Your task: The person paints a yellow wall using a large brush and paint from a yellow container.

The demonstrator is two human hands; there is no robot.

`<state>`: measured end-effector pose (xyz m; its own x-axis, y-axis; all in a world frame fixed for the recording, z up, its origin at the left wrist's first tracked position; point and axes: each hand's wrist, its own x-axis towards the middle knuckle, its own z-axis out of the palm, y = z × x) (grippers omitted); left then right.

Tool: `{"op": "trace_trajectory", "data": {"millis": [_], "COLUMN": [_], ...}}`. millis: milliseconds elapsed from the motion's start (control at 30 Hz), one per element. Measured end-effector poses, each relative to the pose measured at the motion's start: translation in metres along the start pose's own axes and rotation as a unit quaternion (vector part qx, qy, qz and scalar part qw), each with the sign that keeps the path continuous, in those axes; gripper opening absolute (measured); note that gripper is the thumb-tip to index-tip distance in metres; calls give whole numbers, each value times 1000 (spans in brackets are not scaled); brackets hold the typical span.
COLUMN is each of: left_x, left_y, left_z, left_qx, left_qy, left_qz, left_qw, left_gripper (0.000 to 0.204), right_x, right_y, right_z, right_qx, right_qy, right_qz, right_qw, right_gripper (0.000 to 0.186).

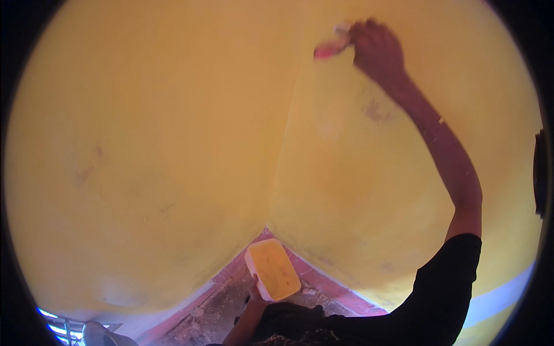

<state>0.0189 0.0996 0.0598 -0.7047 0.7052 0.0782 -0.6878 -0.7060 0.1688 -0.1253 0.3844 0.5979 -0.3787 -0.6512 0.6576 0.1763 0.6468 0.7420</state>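
High on the yellow wall, near the room's corner, my right hand is closed around a paintbrush. The brush is smeared by motion and shows a reddish part toward its left end; I cannot tell whether it touches the wall. Low in the middle, my left hand grips the near left side of a pale rectangular tub. Yellow-orange paint shows inside it. Part of the left hand is hidden behind the tub.
Two yellow walls meet at a corner, with scuffed patches on them. A pinkish skirting band runs along their foot. The floor is speckled with debris. A grey rounded object stands at the lower left.
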Motion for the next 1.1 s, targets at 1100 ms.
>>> {"op": "trace_trajectory", "data": {"millis": [1100], "left_x": [-4], "left_y": [5], "left_z": [-21], "left_qx": [-27], "left_qy": [25], "left_qz": [-43], "left_qw": [998], "left_gripper": [74], "right_x": [-74], "right_y": [-159], "right_z": [23], "right_qx": [162], "right_qy": [-249], "right_qz": [51], "right_qw": [953], "right_gripper": [13]}}
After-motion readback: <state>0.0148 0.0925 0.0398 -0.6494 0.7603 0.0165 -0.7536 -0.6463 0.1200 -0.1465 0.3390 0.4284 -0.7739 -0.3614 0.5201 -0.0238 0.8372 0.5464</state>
